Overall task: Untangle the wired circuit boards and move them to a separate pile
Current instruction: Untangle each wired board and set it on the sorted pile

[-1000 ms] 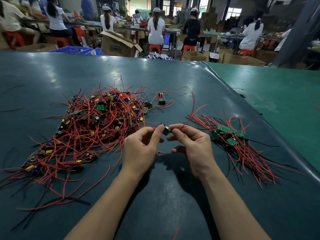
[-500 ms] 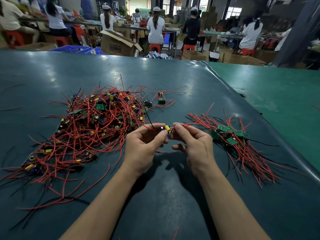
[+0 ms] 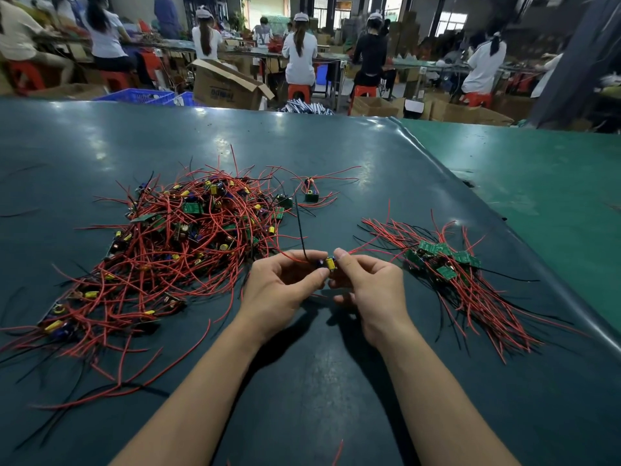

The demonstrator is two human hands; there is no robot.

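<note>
- Small green circuit board with yellow capacitor (image 3: pixel 330 264) pinched between both my hands, held above the dark green table mat (image 3: pixel 302 381), midway between the piles.
- Left hand (image 3: pixel 285 284) and right hand (image 3: pixel 366 284) each grip it by fingertips.
- Its red and black wires trail left and up toward the tangled heap of red-wired boards (image 3: pixel 174 243).
- Sorted pile of wired boards (image 3: pixel 447 264) lies to my right, nearer my right hand; I judge that hand carries it over.

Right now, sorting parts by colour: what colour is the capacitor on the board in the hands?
Yellow capacitor, seen best in the head view.
</note>
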